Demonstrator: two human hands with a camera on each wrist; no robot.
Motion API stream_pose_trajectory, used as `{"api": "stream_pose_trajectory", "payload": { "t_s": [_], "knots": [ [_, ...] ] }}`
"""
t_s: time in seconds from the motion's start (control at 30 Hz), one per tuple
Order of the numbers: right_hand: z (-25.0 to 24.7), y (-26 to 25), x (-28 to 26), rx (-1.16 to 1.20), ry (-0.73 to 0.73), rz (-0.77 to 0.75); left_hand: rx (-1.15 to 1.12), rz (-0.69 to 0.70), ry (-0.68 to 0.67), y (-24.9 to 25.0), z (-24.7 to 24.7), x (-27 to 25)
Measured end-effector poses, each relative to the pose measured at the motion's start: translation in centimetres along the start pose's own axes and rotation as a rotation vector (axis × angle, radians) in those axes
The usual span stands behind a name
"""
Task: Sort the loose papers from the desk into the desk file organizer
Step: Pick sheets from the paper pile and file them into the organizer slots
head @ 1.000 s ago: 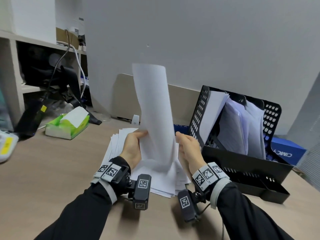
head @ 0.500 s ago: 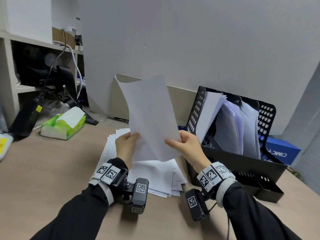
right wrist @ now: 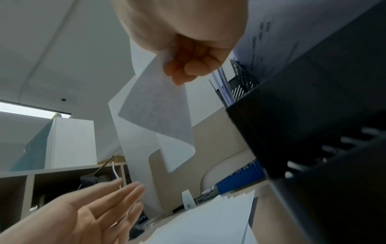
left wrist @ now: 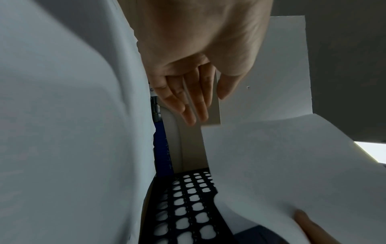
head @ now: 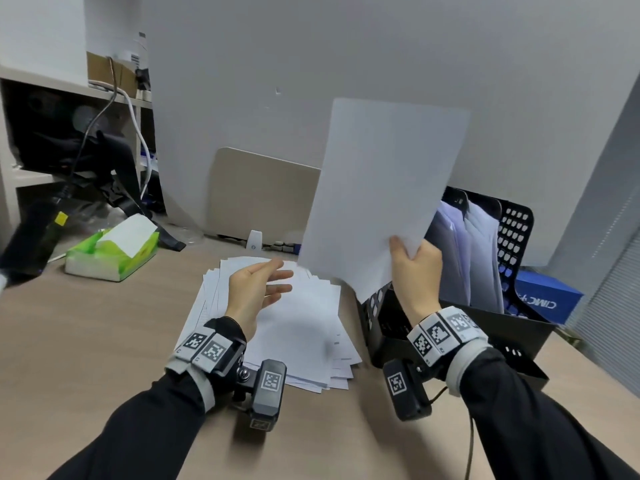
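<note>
My right hand pinches the lower right corner of a white sheet, held upright above the left end of the black mesh file organizer. In the right wrist view the fingers curl on the sheet. My left hand hovers open, fingers straight, over the stack of loose papers on the desk, holding nothing. The left wrist view shows that hand with straight fingers and the organizer's mesh wall. The organizer holds several upright papers.
A green tissue box sits at the desk's back left. Dark cables and gear fill the shelf beyond it. A blue box lies behind the organizer. A beige panel leans on the grey wall.
My left hand has let go of the sheet and dropped toward the stack. My right hand has carried the sheet to the right and up, over the organizer.
</note>
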State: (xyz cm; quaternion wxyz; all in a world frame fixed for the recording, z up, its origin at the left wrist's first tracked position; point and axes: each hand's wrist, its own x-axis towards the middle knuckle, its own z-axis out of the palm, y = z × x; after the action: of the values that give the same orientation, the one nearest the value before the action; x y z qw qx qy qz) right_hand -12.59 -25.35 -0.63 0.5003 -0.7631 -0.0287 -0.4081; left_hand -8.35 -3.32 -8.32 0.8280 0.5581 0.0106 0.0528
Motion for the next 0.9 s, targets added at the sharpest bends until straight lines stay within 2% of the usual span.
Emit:
{"api": "stream_pose_trajectory", "payload": {
  "t_s": [0.1,0.27,0.33,0.47,0.6,0.7,0.9],
  "knots": [
    [-1.5,-0.7,1.0,0.031,0.085,-0.012,0.023,-0.003,-0.038,0.0,0.3,-0.5],
    [-3.1,-1.5,2.0,0.037,0.139,-0.040,0.088,-0.003,-0.166,0.3,2.4,-1.2],
    [-3.5,-1.8,2.5,0.008,0.163,-0.046,0.206,0.043,-0.260,0.9,4.5,-1.7],
    [-4.7,-3.0,3.5,-0.001,0.308,-0.065,0.516,0.186,-0.550,2.5,10.0,-3.3],
    [-6.3,-3.8,4.1,-0.044,0.423,-0.164,0.682,0.264,-0.714,1.8,14.0,-3.8],
    [-7.7,-3.9,4.5,-0.055,0.474,-0.194,0.758,0.252,-0.753,1.0,15.6,-3.7],
    [-9.0,-2.7,5.0,-0.058,0.492,-0.164,0.736,0.176,-0.694,0.5,16.5,-3.6]
  ]
}}
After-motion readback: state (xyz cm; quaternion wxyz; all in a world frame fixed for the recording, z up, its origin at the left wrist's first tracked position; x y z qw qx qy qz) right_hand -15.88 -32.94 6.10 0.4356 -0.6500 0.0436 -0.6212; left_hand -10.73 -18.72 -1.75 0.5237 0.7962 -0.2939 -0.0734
